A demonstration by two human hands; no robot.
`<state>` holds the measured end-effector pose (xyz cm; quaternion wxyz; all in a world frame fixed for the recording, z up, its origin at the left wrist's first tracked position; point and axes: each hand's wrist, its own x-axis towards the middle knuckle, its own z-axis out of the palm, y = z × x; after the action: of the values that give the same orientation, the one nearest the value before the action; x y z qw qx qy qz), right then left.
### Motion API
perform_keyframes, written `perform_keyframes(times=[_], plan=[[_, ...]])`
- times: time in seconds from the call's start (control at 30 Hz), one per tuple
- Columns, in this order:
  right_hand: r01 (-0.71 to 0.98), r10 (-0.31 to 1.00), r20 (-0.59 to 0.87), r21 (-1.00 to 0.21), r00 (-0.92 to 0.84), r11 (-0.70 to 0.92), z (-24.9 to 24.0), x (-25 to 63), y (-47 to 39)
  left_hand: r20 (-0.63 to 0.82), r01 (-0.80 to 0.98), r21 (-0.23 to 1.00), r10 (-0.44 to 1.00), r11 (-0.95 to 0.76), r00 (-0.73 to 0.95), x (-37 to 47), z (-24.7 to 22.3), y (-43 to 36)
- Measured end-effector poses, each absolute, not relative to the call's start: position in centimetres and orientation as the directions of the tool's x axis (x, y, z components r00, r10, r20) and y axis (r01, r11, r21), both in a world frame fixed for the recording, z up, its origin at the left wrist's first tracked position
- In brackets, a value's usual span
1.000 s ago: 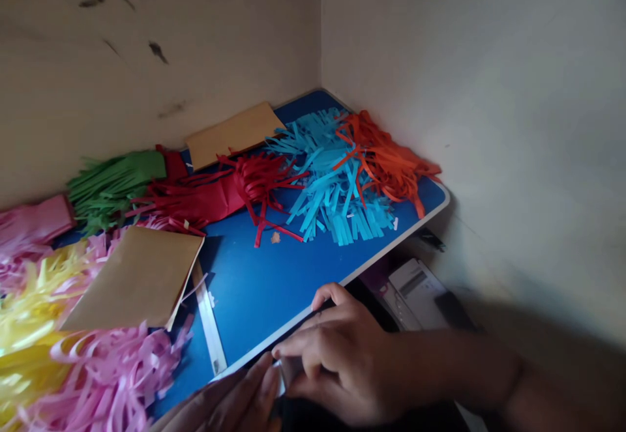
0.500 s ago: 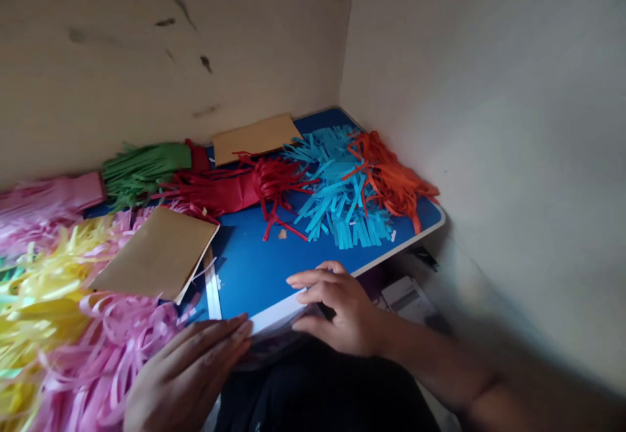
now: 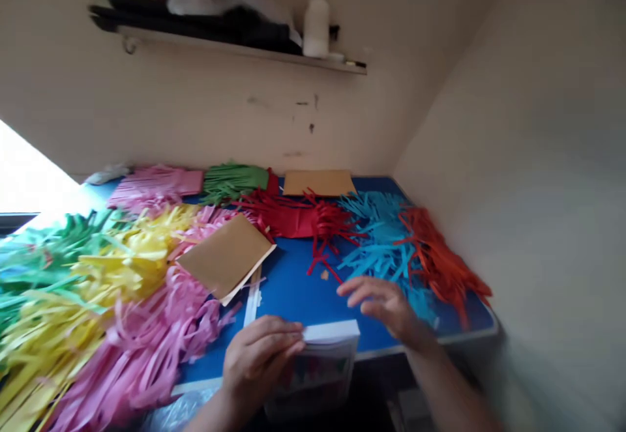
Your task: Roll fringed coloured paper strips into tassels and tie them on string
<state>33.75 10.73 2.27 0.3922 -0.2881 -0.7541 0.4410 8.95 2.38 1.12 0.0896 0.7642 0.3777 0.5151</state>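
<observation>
"While the left hand (image 3: 264, 354) pinches the upper left corner of the clear box (image 3: 317, 373), what does the right hand (image 3: 384, 305) hold?"

"Nothing that I can see. Its fingers curl loosely with a gap to the thumb, apart from the box, at about one o'clock from it."

"And where is the box?"

"At the near edge of the blue table (image 3: 288, 288), white top uppermost. What bears its weight is hidden, and its contents are blurred."

"How would you handle it well?"

"I'd keep the left pinch firm but light, since thin sides may flex, and support the free right end before pressing on the top. I'd also hold it level and clear of the table's edge."

"What lies around it?"

"Pink strips (image 3: 147, 341) at nine o'clock, yellow strips (image 3: 132, 256) past them towards ten, and brown paper (image 3: 227, 256) at ten. Red strips (image 3: 296, 220) lie near twelve, blue strips (image 3: 381, 243) at one, orange strips (image 3: 435, 256) at two."

"And the room?"

"A marked wall (image 3: 342, 132) stands at twelve, with a shelf (image 3: 235, 47) bearing a pale bottle (image 3: 317, 28). Bright light comes in at ten; a plain wall closes off two to three."
</observation>
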Motion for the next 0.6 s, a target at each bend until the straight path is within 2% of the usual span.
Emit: perform_keyframes(times=[0.07,0.1,0.2,0.27,0.43,0.53,0.6], plan=[[0.178,0.773,0.297,-0.868,-0.561,0.463,3.0,30.8,14.4,0.739,0.47,0.518,0.651,-0.715,0.175,9.2,1.2,2.1],[0.254,0.746,0.283,-0.818,-0.603,0.516,3.1,28.6,16.2,0.748,0.459,0.516,0.642,-0.723,0.17,9.3,1.2,1.9],[0.427,0.582,0.157,-0.534,-0.798,0.73,2.6,20.4,20.7,0.755,0.414,0.521,0.629,-0.746,0.184,9.6,1.0,1.6],[0.44,0.546,0.123,-0.458,-0.829,0.772,2.1,14.9,22.7,0.773,0.385,0.493,0.596,-0.78,0.219,9.7,0.9,1.6],[0.396,0.463,0.068,-0.418,-0.884,0.818,2.6,6.7,25.6,0.811,0.388,0.433,0.54,-0.814,0.227,9.2,0.8,1.9],[0.396,0.44,-0.001,-0.441,-0.898,0.805,3.8,7.5,26.3,0.809,0.428,0.429,0.549,-0.795,0.21,8.4,1.1,1.9],[0.402,0.447,-0.035,-0.506,-0.894,0.763,5.0,10.4,26.1,0.814,0.504,0.39,0.545,-0.771,0.204,7.7,1.0,1.7]])
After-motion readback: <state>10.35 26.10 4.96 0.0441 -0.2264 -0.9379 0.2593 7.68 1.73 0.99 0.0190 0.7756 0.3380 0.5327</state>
